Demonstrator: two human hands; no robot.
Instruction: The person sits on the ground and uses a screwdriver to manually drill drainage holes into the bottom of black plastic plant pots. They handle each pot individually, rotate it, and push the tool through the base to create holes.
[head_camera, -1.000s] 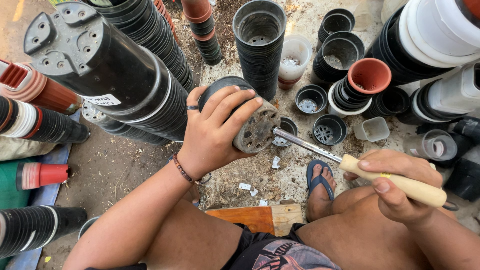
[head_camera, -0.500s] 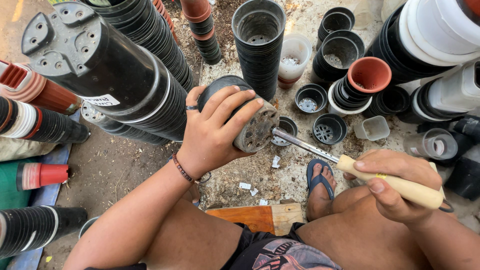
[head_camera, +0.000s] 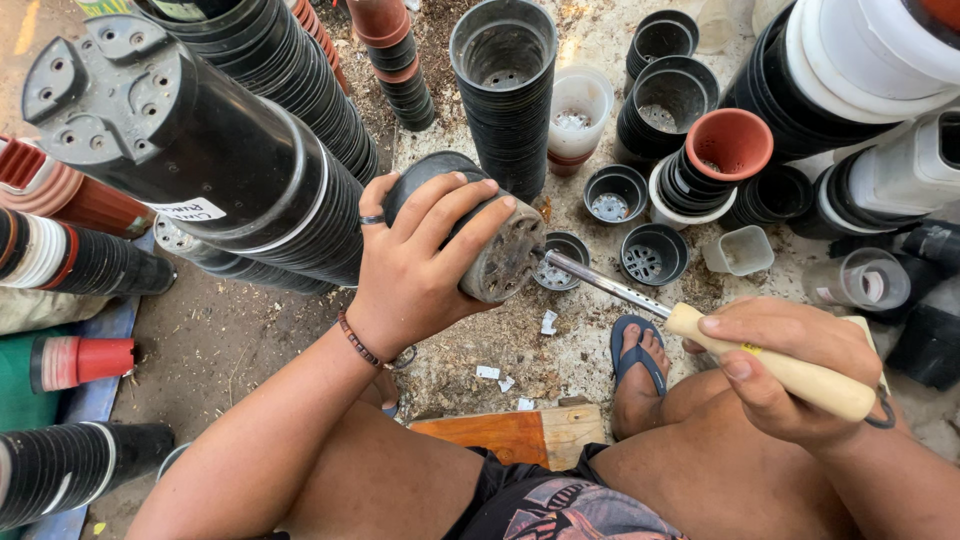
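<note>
While the left hand (head_camera: 415, 275) keeps the same grip it had a second ago on the small black pot (head_camera: 480, 235), the tool (head_camera: 700, 340) has crept inward: its metal shaft now meets the pot's perforated base at about 3 o'clock, where earlier the tip stood slightly farther off. That suggests the tip is working at one of the base holes, though the exact contact point is too small to make out.

The left fingers (head_camera: 445, 200) are curled wide around the pot's side, thumb underneath, holding it tilted on its side with the base facing right. The right hand (head_camera: 790, 360), at 4 o'clock from the pot, is closed around the tool's pale wooden handle, thumb laid along the top.

A tall stack of black pots (head_camera: 505, 90) rises at 12 o'clock, a terracotta-coloured pot (head_camera: 730, 140) at 2 o'clock, and a blue sandal (head_camera: 635, 345) sits below the shaft.
</note>
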